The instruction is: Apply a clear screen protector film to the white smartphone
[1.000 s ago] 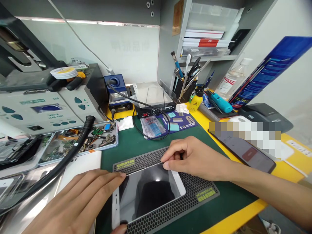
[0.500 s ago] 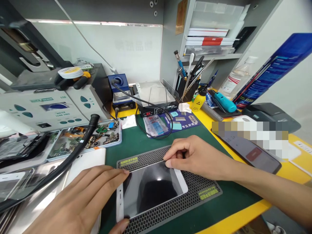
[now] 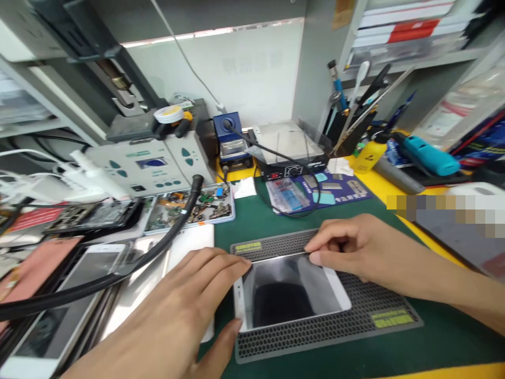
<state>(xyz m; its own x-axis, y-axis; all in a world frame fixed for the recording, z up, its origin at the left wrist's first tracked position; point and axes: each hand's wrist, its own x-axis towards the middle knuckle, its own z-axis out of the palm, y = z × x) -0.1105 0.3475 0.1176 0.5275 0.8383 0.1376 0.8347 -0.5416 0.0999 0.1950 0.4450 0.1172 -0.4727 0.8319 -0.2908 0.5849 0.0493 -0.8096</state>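
Note:
A white smartphone with a dark glossy screen lies flat, face up, on a grey honeycomb-patterned mat. My left hand spans the phone's left end, fingertips at the far corner and thumb at the near one, holding it steady. At the far long edge, toward the right, the thumb and index finger of my right hand are pinched together. The other right fingers curl under. Whatever is between those fingertips is hidden.
Phones and panels are stacked at the left under a black hose. Behind them stand a parts tray and a grey rework station. A heating plate, yellow bottle and large phone surround the green work mat.
The view has swung left, so everything sits farther right and more phones show at the left. Both hands keep nearly the same places on the smartphone.

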